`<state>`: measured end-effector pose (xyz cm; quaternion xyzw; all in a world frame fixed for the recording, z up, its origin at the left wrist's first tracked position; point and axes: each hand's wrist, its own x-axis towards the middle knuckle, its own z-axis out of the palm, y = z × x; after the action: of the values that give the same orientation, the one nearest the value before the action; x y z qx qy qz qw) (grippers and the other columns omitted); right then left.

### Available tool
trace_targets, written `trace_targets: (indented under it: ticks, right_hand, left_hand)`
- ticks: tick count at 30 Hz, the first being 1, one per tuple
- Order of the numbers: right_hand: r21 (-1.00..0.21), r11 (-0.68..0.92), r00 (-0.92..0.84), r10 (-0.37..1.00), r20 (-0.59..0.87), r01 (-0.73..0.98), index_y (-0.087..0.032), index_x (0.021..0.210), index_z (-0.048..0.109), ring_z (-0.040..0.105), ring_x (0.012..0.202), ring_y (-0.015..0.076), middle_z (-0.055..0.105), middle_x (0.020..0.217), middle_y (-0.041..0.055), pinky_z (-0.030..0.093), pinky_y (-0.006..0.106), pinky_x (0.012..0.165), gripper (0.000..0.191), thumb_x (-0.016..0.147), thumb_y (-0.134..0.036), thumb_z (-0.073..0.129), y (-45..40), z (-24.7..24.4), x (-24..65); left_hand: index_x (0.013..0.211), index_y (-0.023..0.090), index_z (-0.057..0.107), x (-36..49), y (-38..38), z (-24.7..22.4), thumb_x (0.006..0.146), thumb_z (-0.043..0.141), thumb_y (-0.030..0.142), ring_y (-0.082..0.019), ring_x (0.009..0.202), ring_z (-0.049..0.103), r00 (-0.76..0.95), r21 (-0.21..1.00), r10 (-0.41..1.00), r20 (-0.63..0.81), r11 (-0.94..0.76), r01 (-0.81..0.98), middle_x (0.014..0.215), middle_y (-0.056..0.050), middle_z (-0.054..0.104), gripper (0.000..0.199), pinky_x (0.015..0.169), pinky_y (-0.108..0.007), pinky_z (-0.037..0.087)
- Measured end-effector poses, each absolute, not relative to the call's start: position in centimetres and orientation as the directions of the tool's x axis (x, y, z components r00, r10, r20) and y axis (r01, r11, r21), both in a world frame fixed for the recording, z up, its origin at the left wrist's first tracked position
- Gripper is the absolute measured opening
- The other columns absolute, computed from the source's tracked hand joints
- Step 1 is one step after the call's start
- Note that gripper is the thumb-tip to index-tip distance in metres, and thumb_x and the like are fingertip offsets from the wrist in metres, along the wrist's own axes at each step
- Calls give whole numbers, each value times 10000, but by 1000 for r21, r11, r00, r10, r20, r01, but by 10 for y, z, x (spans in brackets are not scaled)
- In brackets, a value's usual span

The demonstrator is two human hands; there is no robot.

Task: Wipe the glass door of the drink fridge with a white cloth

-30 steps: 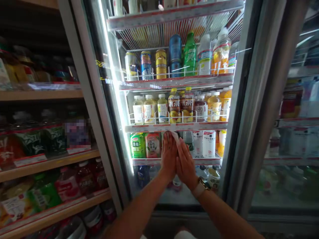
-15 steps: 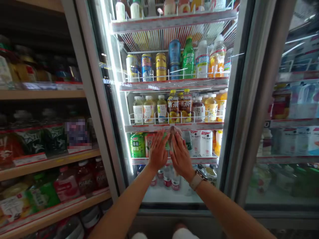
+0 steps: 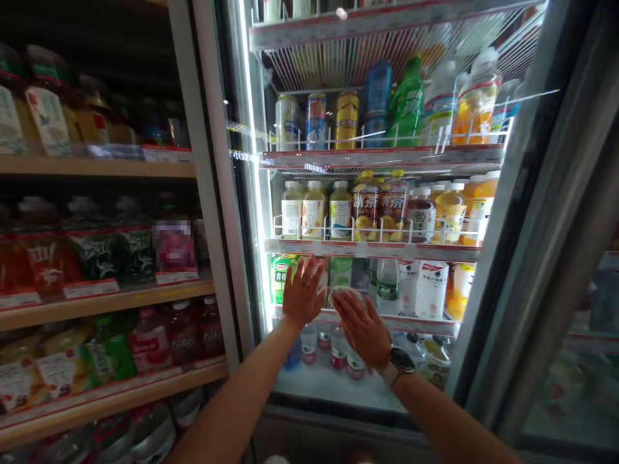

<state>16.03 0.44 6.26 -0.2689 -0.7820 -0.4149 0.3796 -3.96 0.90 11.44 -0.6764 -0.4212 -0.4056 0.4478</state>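
My left hand (image 3: 302,293) lies on the glass door (image 3: 338,391) of a lit drinks fridge, with its fingers spread and nothing visible in it. To its right, my right hand (image 3: 365,325) presses a pale, thin cloth (image 3: 356,294) against the same glass, its fingers together and slanting up to the left. Most of the cloth is hidden under the fingers. A dark-faced watch (image 3: 402,359) is on my right wrist. Behind the glass, close to my hands, stand a green carton (image 3: 279,283) and a clear water bottle (image 3: 388,287).
Inside the fridge, shelves hold tea bottles (image 3: 341,209), cans (image 3: 347,120) and a green soda bottle (image 3: 409,102). Wooden shelves (image 3: 106,296) with bottled drinks stand at the left. A metal door frame (image 3: 541,258) rises on the right.
My hands, side by side and close together before, are now apart. The right one has moved down with the cloth and turned more sideways. The view has shifted left.
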Motion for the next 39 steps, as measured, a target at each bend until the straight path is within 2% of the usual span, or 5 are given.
trace_targets:
  ticks: [6, 11, 20, 27, 39]
  right_hand:
    - [552, 537, -695, 91, 713, 638, -219, 1402, 524, 109, 1515, 144, 385, 1557, -35, 177, 401, 1228, 566, 886, -41, 374, 1, 10, 172]
    - [531, 501, -645, 72, 761, 683, -243, 1467, 431, 159, 1505, 126, 451, 1517, -18, 42, 433, 1251, 586, 918, -45, 382, 4, 79, 174]
    - [419, 528, -544, 100, 833, 738, -236, 1575, 85, 205, 1500, 212, 297, 1599, 29, 128, 490, 1238, 681, 966, -110, 364, 12, 189, 148]
    - [499, 553, -628, 58, 776, 668, -162, 1567, 137, 231, 1490, 185, 372, 1566, 55, 199, 445, 1226, 678, 932, -61, 355, 7, 144, 129]
    - [676, 639, -838, -90, 539, 366, -110, 1458, 427, 350, 1433, 178, 416, 1547, 57, 357, 383, 1147, 602, 863, -28, 397, 7, 63, 113]
  left_hand:
    - [1555, 180, 174, -38, 6, 117, 972, 402, 344, -258, 1518, 78, 330, -287, 158, 931, -245, 926, 1589, -116, 296, 647, 1225, -502, 116]
    - [1553, 173, 186, -39, 5, 116, 973, 398, 346, -253, 1519, 66, 331, -283, 171, 928, -254, 925, 1586, -112, 306, 641, 1228, -494, 109]
    - [1558, 184, 153, -50, -2, 118, 989, 362, 371, -247, 1516, 108, 369, -289, 206, 906, -337, 896, 1594, -107, 294, 634, 1228, -485, 123]
    - [1558, 172, 144, -116, -5, 124, 982, 389, 369, -287, 1514, 80, 181, -135, 242, 953, -195, 971, 1618, -141, 194, 656, 1217, -522, 124]
    - [1554, 167, 178, -126, -1, 114, 979, 368, 367, -267, 1518, 79, 223, -187, 203, 953, -183, 965, 1612, -126, 231, 638, 1221, -486, 131]
